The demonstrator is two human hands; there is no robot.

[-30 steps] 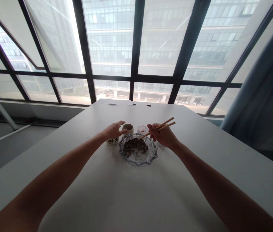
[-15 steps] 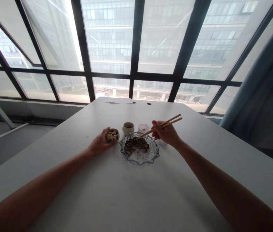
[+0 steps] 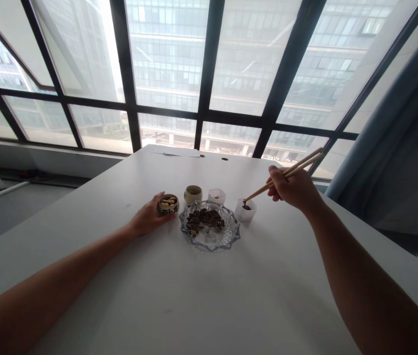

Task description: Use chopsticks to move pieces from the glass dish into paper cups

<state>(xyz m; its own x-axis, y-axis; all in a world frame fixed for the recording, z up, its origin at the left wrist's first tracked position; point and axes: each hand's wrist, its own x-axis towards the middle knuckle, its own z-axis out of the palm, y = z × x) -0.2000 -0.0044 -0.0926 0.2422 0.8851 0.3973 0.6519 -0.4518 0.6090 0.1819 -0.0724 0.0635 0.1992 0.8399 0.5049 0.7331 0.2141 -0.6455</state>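
Observation:
My right hand (image 3: 295,187) grips a pair of wooden chopsticks (image 3: 286,172). Their tips reach the mouth of a small white translucent cup (image 3: 245,216) with dark contents inside; whether the tips pinch anything is too small to tell. My left hand (image 3: 147,216) is wrapped round a small ceramic cup (image 3: 167,211) with black characters, which holds peanuts (image 3: 168,201). Between the hands stands a scalloped glass dish (image 3: 231,237) with dark striped sunflower seeds (image 3: 205,219) spread along its back and left part.
Behind the dish stand a second ceramic cup (image 3: 193,195) and another white cup (image 3: 217,196) with something small in it. White paper (image 3: 170,151) lies at the far end of the white table (image 3: 179,301). A blue curtain (image 3: 382,118) hangs at the right.
My right hand has moved right with the chopsticks, their tips going from the seeds in the dish to the right-hand white cup. My left hand stays on the peanut cup.

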